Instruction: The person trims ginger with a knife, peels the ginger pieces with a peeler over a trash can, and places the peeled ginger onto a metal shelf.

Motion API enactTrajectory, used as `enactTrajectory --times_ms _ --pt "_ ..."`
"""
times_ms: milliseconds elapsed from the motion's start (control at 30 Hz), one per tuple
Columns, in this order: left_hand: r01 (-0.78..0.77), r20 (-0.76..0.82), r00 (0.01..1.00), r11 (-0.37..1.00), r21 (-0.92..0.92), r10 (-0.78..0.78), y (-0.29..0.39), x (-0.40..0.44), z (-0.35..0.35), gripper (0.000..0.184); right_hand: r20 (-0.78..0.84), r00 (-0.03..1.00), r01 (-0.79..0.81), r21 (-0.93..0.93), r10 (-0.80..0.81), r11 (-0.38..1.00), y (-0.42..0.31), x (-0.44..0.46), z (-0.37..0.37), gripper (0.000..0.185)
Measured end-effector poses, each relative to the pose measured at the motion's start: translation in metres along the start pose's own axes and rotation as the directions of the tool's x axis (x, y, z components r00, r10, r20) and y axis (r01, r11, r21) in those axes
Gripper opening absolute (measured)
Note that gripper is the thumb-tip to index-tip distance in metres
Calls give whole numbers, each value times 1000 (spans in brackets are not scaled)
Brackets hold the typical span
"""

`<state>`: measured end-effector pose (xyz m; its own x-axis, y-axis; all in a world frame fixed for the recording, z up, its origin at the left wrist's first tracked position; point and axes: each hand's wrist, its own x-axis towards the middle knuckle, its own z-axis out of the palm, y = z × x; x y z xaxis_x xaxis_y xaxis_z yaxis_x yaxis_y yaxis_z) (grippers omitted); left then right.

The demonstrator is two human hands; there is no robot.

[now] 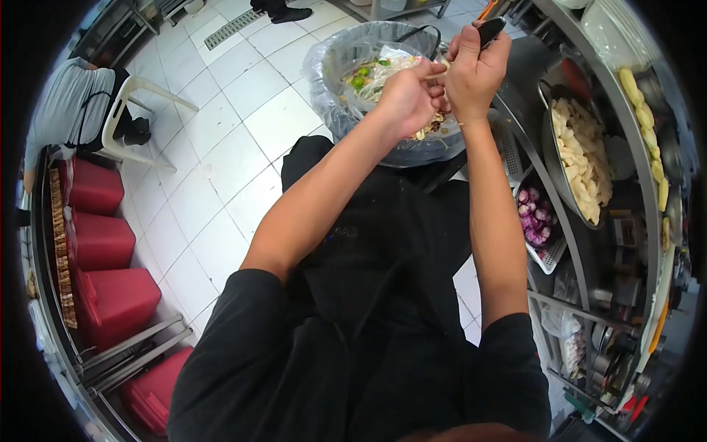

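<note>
The glossy black tool (492,31) juts from my right hand's (476,77) clenched grip, near the clear-plastic-lined round bin (318,72); I can't tell what my curled left hand (406,99) holds. Pale pieces (580,155) already heap the round metal pan (556,158); what's left is unclear.

We count two bare hands (414,96) at one o'clock, one lined bin (326,82) at twelve, four red bins (121,303) toward eight.

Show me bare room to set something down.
Bare white floor tiles stretch between the plastic-lined bin and the red bins. Crowded: above the plastic-lined bin, with left hand and right hand; the right-hand shelving, with purple onions and pale slices.
</note>
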<state>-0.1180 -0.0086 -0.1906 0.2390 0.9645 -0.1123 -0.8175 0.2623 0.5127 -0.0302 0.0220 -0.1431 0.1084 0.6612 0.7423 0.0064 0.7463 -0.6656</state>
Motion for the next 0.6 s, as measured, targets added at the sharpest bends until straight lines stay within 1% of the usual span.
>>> enactTrajectory --times_ms 33,100,133,200,233,300,333,367,433,467,500,567,600 --pt "7 -14 1000 1000 -8 -7 4 9 -1 25 -18 998 -52 110 54 993 2 1 3 18" --pt "2 -21 1000 1000 -8 -2 8 16 -1 24 -15 989 -145 162 149 976 15 -1 2 18" --pt "-52 -78 995 994 91 59 9 17 -4 24 -17 981 -186 192 193 963 22 2 2 18" --pt "-121 -185 966 949 292 180 11 8 -10 25 -47 972 -218 199 231 955 27 7 -4 18" --pt "-176 -230 930 895 409 288 15 5 -16 27 -64 965 -236 199 253 951 30 10 -11 18" --pt "-179 -205 902 761 623 380 24 2 -24 25 -88 965 -222 227 247 948 34 20 -27 18" --pt "-172 -183 889 676 717 421 27 2 -28 25 -101 964 -216 241 246 946 35 24 -35 18" --pt "-193 -98 880 537 821 465 28 4 -34 23 -100 968 -195 277 230 941 33 26 -42 18" --pt "-243 133 910 245 939 392 25 14 -40 23 -113 960 -213 298 256 931 29 27 -52 17" --pt "-281 238 915 93 955 326 22 17 -39 23 -119 956 -221 307 268 926 26 25 -58 17" --pt "-319 314 910 -25 947 272 15 20 -32 22 -118 959 -217 285 259 934 22 23 -62 17" --pt "-390 407 913 -239 889 24 -2 41 -29 24 -128 945 -246 321 300 914 11 17 -65 17" --pt "-438 428 898 -332 836 -105 -9 52 -31 25 -132 939 -259 339 318 904 6 15 -66 17"
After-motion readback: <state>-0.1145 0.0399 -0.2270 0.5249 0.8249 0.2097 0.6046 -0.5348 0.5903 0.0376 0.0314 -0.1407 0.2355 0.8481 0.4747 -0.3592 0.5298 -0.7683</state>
